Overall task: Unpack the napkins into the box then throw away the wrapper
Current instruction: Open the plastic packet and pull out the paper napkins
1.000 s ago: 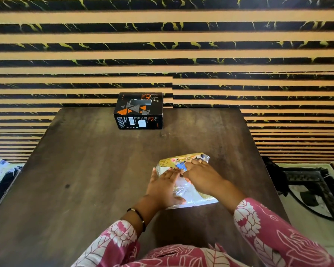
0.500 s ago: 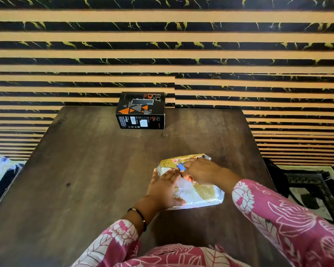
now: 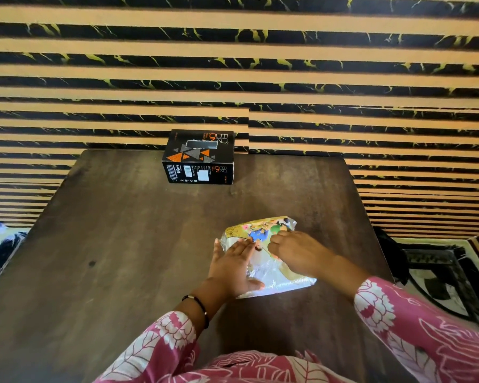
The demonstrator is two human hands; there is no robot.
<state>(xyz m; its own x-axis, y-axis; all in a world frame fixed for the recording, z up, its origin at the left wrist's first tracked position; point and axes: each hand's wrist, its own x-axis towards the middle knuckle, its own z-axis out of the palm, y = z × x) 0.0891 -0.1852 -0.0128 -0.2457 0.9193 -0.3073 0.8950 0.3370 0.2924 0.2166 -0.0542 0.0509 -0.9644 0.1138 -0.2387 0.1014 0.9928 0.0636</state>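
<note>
Your left hand [image 3: 234, 268] presses flat on the napkin pack [image 3: 263, 258], which lies right of the table [image 3: 122, 258] centre, while your right hand [image 3: 295, 251] pinches its wrapper. Bare wood stretches leftward; the black box [image 3: 199, 158] stands at the far edge.

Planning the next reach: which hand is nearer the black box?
Left. The left hand lies flat on the napkin pack, more nearly below the black box; the right hand sits further right.
</note>
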